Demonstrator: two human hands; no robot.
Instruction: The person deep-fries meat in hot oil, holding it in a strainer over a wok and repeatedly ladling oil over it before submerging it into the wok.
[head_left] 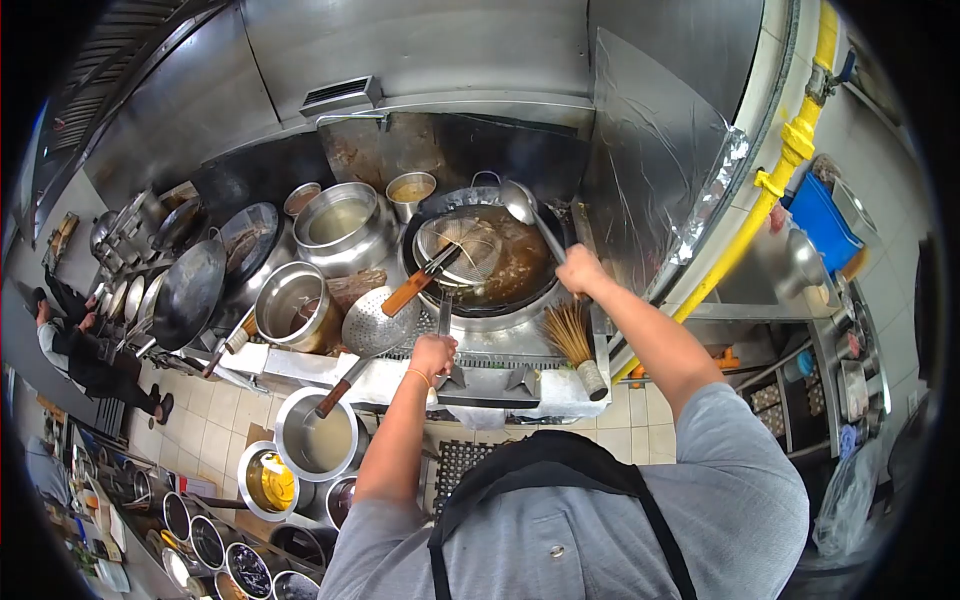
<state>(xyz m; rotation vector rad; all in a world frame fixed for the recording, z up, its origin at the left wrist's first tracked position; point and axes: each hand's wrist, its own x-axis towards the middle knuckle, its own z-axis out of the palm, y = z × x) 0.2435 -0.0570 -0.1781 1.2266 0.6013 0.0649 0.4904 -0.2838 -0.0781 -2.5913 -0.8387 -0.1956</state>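
My left hand (433,356) is closed around a metal handle that runs up to a round wire-mesh strainer (478,262). The strainer lies inside a large wok (408,262) of brown liquid with bits in it. A tool with a wooden handle (408,293) and dark metal prongs rests across the strainer. In my right hand (583,271) is the handle of a metal ladle (518,203), its bowl over the wok's far side. A perforated skimmer (381,322) lies left of my left hand. Below my right hand leans a bamboo brush (571,337).
Metal pots (338,222) stand left of the wok, with more woks (189,294) beyond. A stockpot (320,434) and a basin with yellow contents (268,482) sit at lower left. A yellow pipe (742,235) runs along the right. Another person (92,350) is at far left.
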